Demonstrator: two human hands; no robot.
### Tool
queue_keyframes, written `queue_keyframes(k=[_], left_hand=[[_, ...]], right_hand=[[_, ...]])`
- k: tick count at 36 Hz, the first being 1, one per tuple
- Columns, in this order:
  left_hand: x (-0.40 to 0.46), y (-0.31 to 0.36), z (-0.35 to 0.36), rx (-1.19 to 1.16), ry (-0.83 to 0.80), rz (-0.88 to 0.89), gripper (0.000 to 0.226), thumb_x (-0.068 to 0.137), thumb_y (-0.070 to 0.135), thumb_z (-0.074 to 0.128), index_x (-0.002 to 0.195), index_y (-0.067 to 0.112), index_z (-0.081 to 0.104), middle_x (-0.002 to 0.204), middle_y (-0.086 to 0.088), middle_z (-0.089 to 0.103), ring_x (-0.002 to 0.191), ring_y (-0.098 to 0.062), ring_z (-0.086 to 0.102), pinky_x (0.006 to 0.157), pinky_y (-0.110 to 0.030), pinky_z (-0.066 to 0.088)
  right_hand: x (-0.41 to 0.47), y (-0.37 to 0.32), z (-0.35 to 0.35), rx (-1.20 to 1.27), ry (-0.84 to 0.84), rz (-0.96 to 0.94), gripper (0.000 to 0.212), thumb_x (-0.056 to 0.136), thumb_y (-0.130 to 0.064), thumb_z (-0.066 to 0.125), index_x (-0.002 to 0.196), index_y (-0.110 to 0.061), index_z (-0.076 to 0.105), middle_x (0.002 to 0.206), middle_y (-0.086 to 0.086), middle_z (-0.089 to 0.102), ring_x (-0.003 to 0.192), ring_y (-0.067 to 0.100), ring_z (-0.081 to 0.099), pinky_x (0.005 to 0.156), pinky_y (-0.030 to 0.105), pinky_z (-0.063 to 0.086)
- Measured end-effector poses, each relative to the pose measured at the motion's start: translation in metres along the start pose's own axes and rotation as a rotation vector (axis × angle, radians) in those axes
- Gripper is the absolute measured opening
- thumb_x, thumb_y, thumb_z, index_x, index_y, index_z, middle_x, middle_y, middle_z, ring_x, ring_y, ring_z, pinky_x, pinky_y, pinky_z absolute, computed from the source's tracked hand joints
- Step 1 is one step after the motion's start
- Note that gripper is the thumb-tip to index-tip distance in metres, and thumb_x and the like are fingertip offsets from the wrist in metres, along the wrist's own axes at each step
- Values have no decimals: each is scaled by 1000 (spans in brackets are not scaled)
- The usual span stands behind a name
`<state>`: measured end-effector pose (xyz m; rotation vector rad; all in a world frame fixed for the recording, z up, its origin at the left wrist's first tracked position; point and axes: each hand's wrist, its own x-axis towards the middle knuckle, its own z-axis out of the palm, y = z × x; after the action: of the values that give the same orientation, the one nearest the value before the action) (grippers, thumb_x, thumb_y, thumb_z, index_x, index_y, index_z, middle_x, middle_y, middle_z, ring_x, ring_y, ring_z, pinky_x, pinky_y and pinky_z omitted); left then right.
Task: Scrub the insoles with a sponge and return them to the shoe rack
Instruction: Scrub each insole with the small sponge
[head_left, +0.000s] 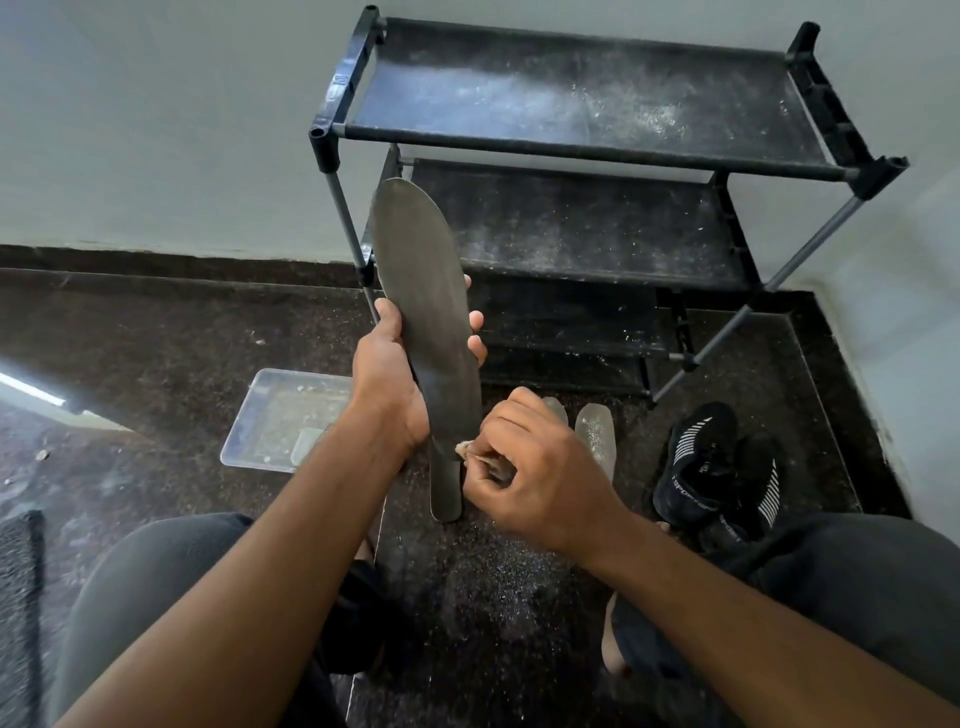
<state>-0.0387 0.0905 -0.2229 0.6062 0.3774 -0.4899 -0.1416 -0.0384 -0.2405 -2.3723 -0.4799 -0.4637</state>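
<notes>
I am gripping the insole (423, 291) upright in my left hand (392, 382), its long axis running from 12 to 6 o'clock. My right hand (535, 473) is pinching the sponge (475, 454) against the heel end, so I judge the scrub should be travelling toward 12.

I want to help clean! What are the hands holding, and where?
The left hand grips the insole around its middle. The right hand pinches a sponge against the insole's heel end.
</notes>
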Motion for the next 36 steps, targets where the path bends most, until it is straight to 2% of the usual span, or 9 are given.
queue_keyframes(k=[3, 7, 11, 15, 17, 23, 25, 29, 36], left_hand=[[0, -3, 0, 20, 1, -26, 76, 105, 63, 27, 132, 5, 68, 121, -10, 70, 84, -22, 66, 66, -30, 56], [-1, -3, 3, 5, -9, -26, 77, 105, 63, 25, 130, 5, 69, 114, -12, 70, 85, -21, 65, 67, -29, 56], [-2, 0, 4, -7, 11, 2, 75, 106, 61, 26, 134, 4, 65, 131, -8, 69, 90, -22, 67, 67, -30, 57], [-1, -1, 5, 8, 8, -10, 76, 106, 62, 25, 136, 4, 64, 128, -7, 70, 88, -21, 67, 65, -29, 56], [-2, -2, 4, 10, -2, -34, 76, 105, 63, 26, 136, 5, 65, 125, -9, 69, 88, -21, 67, 66, -30, 57], [-4, -4, 7, -9, 8, -29, 76, 106, 61, 24, 134, 3, 64, 129, -8, 71, 87, -21, 68, 65, -30, 56], [-4, -4, 6, -9, 2, -33, 76, 106, 61, 26, 136, 3, 63, 129, -8, 69, 86, -22, 68, 64, -30, 57], [-3, -4, 5, -4, -14, -41, 75, 106, 62, 27, 139, 4, 61, 133, -7, 67, 87, -22, 69, 64, -31, 58], [-4, -6, 8, 24, 9, -32, 76, 106, 61, 25, 134, 1, 62, 133, -8, 69, 87, -23, 68, 63, -31, 58]], right_hand=[[1, -8, -1, 36, 24, -28, 22, 86, -5, 70, 67, -3, 60, 73, 3, 56, 75, 19, 46, 68, 21, 38], [1, -7, -2, 43, -4, 4, 21, 86, -6, 68, 68, -4, 59, 73, 2, 54, 76, 18, 45, 66, 26, 41], [2, 6, -1, 20, -8, 86, 18, 84, -6, 68, 69, -5, 58, 72, 0, 52, 76, 16, 44, 63, 34, 44], [2, -9, -4, 44, 17, 20, 21, 87, -5, 70, 68, -3, 60, 72, 2, 55, 75, 17, 45, 70, 20, 38], [1, -12, -4, 40, 2, -14, 20, 88, -5, 71, 69, -3, 62, 73, 3, 56, 76, 18, 45, 72, 20, 36], [6, 6, -7, 14, 33, 68, 19, 89, -6, 70, 72, -3, 62, 77, 3, 56, 79, 17, 46, 68, 32, 44], [5, 0, -7, 29, 39, 36, 22, 90, -6, 68, 70, -2, 60, 75, 4, 55, 77, 19, 46, 67, 34, 43], [-1, -10, -4, 40, -62, -74, 23, 93, -9, 65, 71, -2, 61, 77, 5, 55, 77, 22, 47, 69, 34, 44], [13, 19, -14, -1, 56, 97, 12, 91, -14, 68, 82, -6, 69, 82, -1, 59, 82, 15, 49, 70, 32, 46]])
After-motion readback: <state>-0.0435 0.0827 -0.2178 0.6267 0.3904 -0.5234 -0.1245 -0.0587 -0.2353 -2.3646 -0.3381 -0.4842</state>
